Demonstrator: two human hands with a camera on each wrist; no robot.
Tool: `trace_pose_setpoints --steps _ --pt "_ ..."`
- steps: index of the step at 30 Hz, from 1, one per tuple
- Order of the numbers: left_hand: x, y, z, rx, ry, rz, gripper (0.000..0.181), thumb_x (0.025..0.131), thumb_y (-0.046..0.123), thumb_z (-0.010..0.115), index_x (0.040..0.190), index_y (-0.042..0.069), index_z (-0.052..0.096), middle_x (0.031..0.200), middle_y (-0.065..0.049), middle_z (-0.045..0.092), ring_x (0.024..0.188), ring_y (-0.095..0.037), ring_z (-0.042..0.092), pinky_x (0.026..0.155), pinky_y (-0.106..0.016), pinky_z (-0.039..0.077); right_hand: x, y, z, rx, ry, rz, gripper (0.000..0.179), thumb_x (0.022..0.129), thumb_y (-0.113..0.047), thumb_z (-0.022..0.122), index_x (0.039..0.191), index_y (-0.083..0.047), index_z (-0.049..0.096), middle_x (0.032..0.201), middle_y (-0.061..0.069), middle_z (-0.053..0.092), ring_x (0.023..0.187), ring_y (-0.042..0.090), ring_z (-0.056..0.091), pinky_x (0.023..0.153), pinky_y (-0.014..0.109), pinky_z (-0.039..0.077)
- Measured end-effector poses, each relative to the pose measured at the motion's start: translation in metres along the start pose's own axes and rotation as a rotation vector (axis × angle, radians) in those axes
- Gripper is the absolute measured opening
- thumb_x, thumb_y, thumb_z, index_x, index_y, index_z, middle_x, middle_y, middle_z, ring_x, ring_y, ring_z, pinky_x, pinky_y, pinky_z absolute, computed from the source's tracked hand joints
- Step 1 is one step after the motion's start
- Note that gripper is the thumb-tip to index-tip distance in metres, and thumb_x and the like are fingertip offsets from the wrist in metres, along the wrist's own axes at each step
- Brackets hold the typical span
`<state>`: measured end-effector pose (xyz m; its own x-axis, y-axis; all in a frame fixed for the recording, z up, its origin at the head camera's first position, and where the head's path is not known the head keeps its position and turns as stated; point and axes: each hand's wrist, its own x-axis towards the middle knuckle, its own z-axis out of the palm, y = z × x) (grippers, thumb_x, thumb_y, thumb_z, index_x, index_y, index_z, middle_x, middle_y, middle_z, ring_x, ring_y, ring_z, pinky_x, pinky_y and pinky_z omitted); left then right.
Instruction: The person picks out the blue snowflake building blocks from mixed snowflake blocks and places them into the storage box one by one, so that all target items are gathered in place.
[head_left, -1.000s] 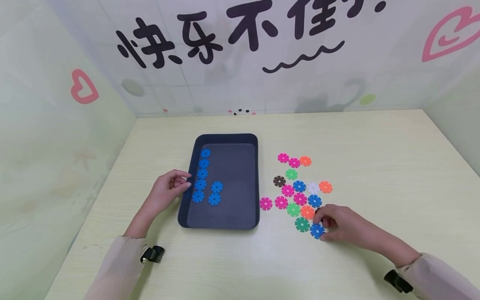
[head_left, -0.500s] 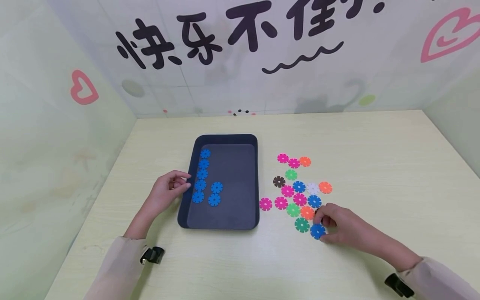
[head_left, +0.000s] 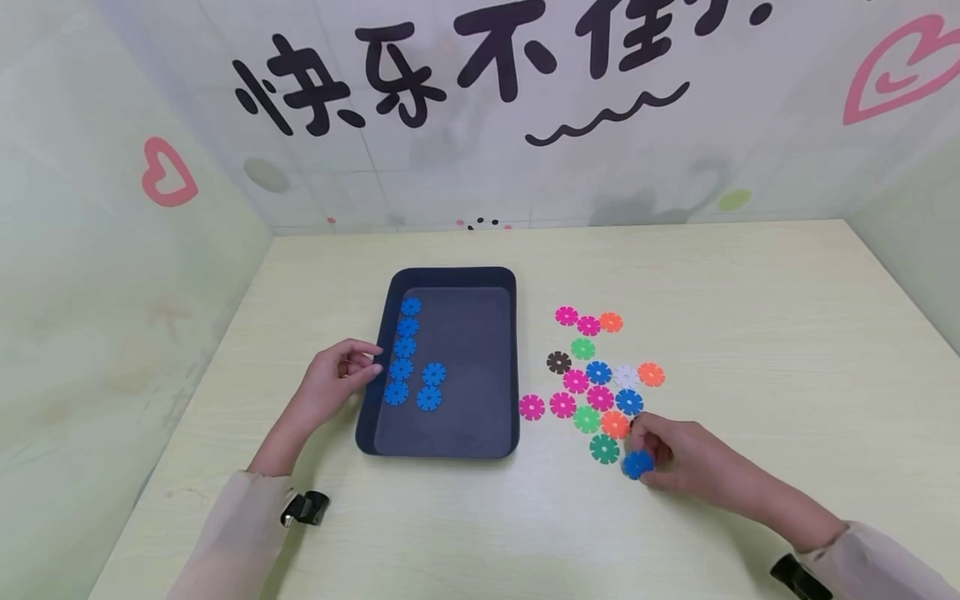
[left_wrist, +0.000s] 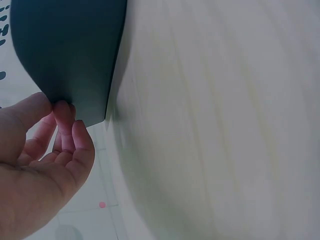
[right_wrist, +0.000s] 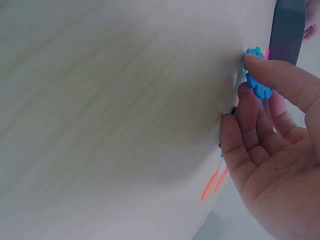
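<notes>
My right hand (head_left: 693,458) pinches a blue notched plastic disc (head_left: 638,465) between thumb and fingers. In the right wrist view the disc (right_wrist: 260,86) is tilted up, close over the table. My left hand (head_left: 337,377) holds the left rim of a dark rectangular tray (head_left: 450,446), with thumb and index finger at its edge in the left wrist view. Inside the tray, several blue discs (head_left: 405,347) form a column along the left wall, and two more blue discs (head_left: 430,398) lie beside them.
Right of the tray lie several loose discs: pink (head_left: 575,382), orange (head_left: 652,374), light green (head_left: 582,348), dark green (head_left: 604,449), white (head_left: 626,377), black (head_left: 558,362) and two blue (head_left: 629,402). A wall (head_left: 465,183) with black lettering stands behind the table.
The blue disc at my right fingertips has come up off the table, tilted, and shifted slightly right. My left hand and the tray stay in place.
</notes>
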<state>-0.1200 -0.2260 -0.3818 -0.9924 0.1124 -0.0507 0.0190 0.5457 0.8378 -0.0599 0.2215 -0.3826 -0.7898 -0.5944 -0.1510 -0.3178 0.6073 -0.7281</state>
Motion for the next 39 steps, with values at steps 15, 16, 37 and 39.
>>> trace_pose_setpoints --steps 15,16,37,39 --pt "0.0 0.001 0.0 -0.005 -0.005 0.005 0.027 0.089 0.009 0.061 0.113 -0.004 0.058 0.092 -0.015 0.057 0.077 -0.023 0.055 0.063 -0.021 0.046 0.0 -0.01 -0.004 0.044 -0.024 -0.111 0.021 0.079 -0.004 0.07 0.094 -0.014 0.059 0.085 -0.01 0.057 0.075 0.006 0.054 0.065 0.021 0.049" --pt "0.0 0.001 0.0 -0.005 -0.004 0.005 0.027 0.089 0.009 0.061 0.113 -0.004 0.058 0.092 -0.015 0.057 0.077 -0.023 0.055 0.064 -0.021 0.046 0.001 -0.012 -0.004 0.044 -0.025 -0.114 0.021 0.08 -0.004 0.069 0.095 -0.014 0.06 0.086 -0.01 0.057 0.076 0.006 0.054 0.066 0.022 0.049" --pt "-0.001 -0.002 -0.001 -0.008 -0.003 0.002 0.029 0.088 0.009 0.061 0.114 -0.003 0.058 0.091 -0.014 0.058 0.076 -0.022 0.055 0.062 -0.021 0.046 0.08 -0.051 0.002 -0.007 -0.052 -0.279 0.02 0.084 -0.001 0.063 0.103 -0.007 0.066 0.094 -0.005 0.063 0.083 0.008 0.056 0.072 0.023 0.049" --pt "-0.001 -0.002 -0.001 -0.008 -0.001 0.003 0.029 0.088 0.009 0.061 0.114 -0.003 0.058 0.092 -0.014 0.058 0.076 -0.022 0.055 0.061 -0.02 0.046 0.089 -0.054 0.002 -0.007 -0.043 -0.312 0.019 0.085 -0.001 0.063 0.103 -0.006 0.067 0.095 -0.003 0.064 0.083 0.008 0.056 0.071 0.023 0.049"
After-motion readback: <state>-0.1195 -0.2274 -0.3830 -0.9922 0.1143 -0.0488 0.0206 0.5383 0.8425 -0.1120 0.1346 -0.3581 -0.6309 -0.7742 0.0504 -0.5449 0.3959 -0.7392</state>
